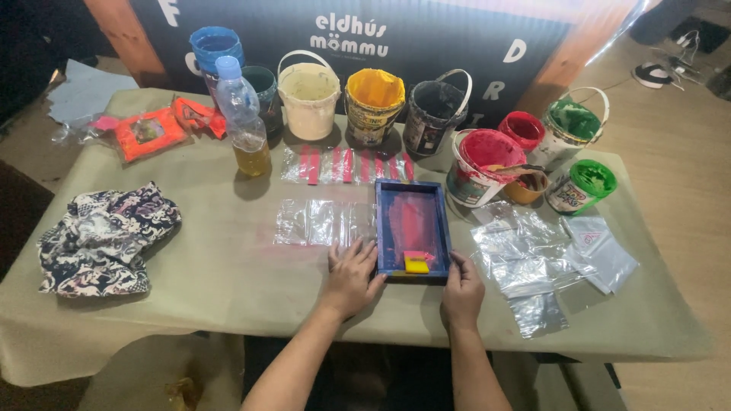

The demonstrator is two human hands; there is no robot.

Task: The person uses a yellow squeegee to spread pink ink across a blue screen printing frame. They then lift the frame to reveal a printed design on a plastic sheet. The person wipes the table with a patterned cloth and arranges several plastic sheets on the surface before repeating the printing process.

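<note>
A small blue-framed printing screen (383, 228) smeared with pink ink lies flat on the table in front of me. A small yellow squeegee (416, 264) with pink ink rests inside it at the near end. My left hand (350, 275) presses on the table against the frame's near left corner. My right hand (461, 289) holds the frame's near right corner. Clear plastic bags (316, 222) lie to the left of the frame, and a row of bags printed with pink stripes (346, 164) lies beyond it.
Open paint tubs stand along the back: blue (215, 47), white (308, 93), yellow (373, 103), black (434, 114), pink (483, 164), green (582, 186). A plastic bottle (245, 125), a patterned cloth (103, 240), orange packets (152, 131) and loose clear bags (533, 266) lie around.
</note>
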